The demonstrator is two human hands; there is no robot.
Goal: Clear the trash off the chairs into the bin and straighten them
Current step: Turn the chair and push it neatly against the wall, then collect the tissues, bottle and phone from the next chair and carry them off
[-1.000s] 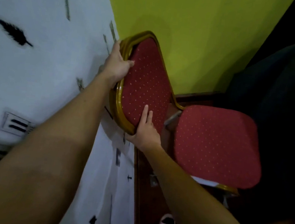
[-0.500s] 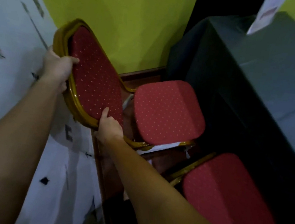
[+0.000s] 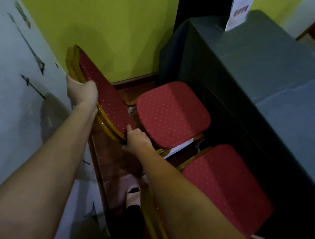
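A red dotted chair with a gold frame stands in the corner, its backrest (image 3: 104, 95) toward the white wall and its seat (image 3: 171, 113) toward the table. My left hand (image 3: 81, 92) grips the upper rim of the backrest. My right hand (image 3: 135, 139) holds the lower corner of that backrest frame, thumb on the red padding. A second red chair (image 3: 225, 187) sits just to the near right, its backrest rim under my right forearm. No trash or bin is in view.
A table under a dark green cloth (image 3: 259, 62) runs along the right, close against both seats, with a white paper card (image 3: 238, 10) standing on it. White patterned wall (image 3: 8, 81) on the left, yellow-green wall behind. My foot in a pink slipper (image 3: 133, 195) stands on the brown floor.
The view has swung right and pulled back, showing the table and the second chair. Both hands stay on the backrest, which now lies closer to the white wall.
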